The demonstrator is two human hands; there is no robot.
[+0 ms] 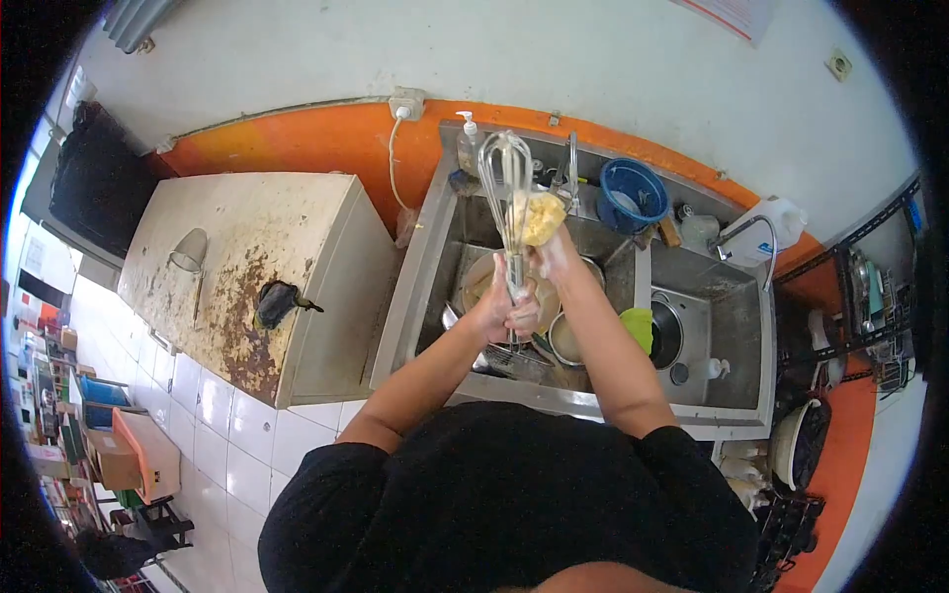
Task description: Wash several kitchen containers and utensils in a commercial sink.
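My left hand [500, 307] grips the handle of a metal balloon whisk [506, 185], whose wire loops point up and away from me. In my right hand [552, 252] is a yellow sponge [543, 219], pressed against the right side of the whisk wires. White suds cover parts of both hands. Below them, the left basin of a stainless steel double sink [458, 222] holds a large round bowl [482, 268], partly hidden by my left hand, and a smaller pot [566, 339] with cloudy liquid.
A blue bucket [632, 194] and a faucet [572, 167] stand along the sink's back ledge, with a pump bottle [468, 144] at left. A green cloth [637, 330] hangs over the divider. A black pan [665, 330] lies in the right basin. Left stands a rusty white chest [222, 244].
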